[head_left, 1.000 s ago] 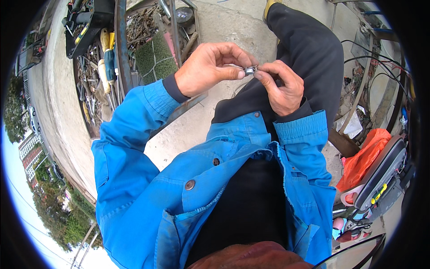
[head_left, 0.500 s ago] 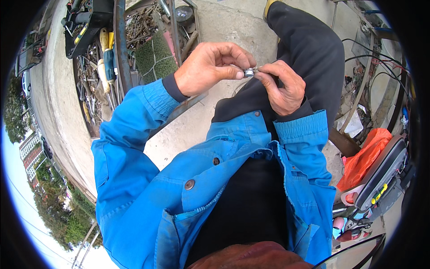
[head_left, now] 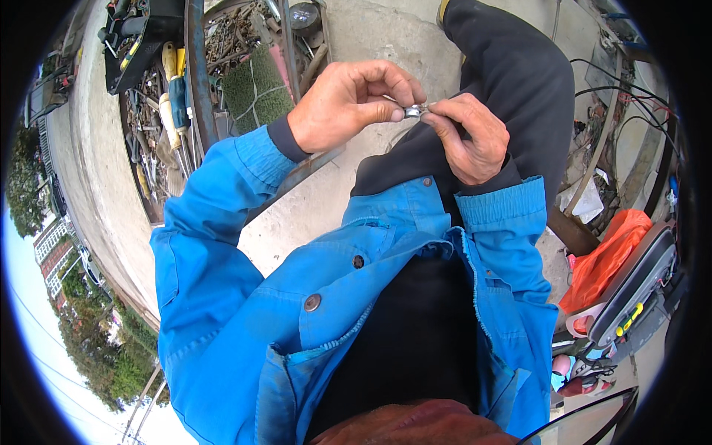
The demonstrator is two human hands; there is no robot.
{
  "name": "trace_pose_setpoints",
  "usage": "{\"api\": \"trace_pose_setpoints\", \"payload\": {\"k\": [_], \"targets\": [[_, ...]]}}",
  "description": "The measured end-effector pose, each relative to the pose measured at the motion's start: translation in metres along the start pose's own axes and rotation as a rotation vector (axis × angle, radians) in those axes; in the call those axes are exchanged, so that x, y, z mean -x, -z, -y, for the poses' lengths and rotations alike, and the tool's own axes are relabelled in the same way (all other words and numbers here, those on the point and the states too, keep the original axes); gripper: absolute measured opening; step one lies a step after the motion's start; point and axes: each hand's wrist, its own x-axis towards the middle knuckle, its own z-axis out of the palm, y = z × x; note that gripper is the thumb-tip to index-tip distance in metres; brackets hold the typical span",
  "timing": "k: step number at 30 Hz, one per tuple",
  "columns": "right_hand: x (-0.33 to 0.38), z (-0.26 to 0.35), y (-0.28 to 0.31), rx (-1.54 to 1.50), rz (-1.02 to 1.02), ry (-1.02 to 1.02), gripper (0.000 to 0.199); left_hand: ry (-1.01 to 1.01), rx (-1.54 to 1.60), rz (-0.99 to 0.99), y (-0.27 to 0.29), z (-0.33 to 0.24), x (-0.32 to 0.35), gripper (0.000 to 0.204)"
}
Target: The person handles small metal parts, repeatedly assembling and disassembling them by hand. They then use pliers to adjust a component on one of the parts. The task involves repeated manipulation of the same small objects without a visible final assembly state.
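Over my bent knee, both hands meet around a small silvery metal part (head_left: 412,113) with a rounded, shiny face; its exact kind is too small to make out. My left hand (head_left: 356,96) is closed, with thumb and fingertips pinching the part from the left. From the other side, my right hand (head_left: 469,137) pinches its right end between thumb and forefinger. The fingertips of the two hands are almost touching, and they cover some of the part.
At the upper left, a metal-framed tray (head_left: 204,89) holds screwdrivers (head_left: 170,119), loose hardware and a green pad (head_left: 256,89). A black bin (head_left: 144,48) stands beside it. To the right lie an orange plastic bag (head_left: 608,256), a yellow-handled tool (head_left: 630,320) and black cables (head_left: 623,91).
Both hands have shifted up very slightly, still pinching the small metal part. Its shiny face is turned a little differently. The grip looks the same.
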Motion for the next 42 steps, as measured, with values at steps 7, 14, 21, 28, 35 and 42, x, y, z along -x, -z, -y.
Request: {"api": "trace_pose_setpoints", "payload": {"k": [7,14,21,28,35,42], "targets": [[0.0002,0.0007,0.0007,0.003,0.008,0.014,0.025,0.026,0.021,0.001,0.0001,-0.0003,0.0009,0.014],[0.0024,0.0030,0.0016,-0.050,0.058,-0.082,0.019,0.113,0.066,-0.025,0.0013,-0.0015,-0.0016,0.030],[0.0031,0.0052,0.0025,-0.050,0.062,-0.163,0.016,0.197,0.022,-0.025,0.0015,-0.0053,-0.0030,0.036],[0.0066,0.0056,0.0020,-0.138,-0.041,-0.325,0.012,0.216,0.040,-0.097,0.0006,-0.0028,-0.0049,0.036],[0.0042,0.0034,0.0002,-0.433,-0.187,-0.722,0.016,0.211,0.054,-0.127,0.0011,-0.0040,-0.0049,0.033],[0.0040,0.0034,-0.0012,-0.530,-0.127,-0.756,0.016,0.165,0.130,-0.130,0.0017,-0.0008,-0.0056,0.025]]}}
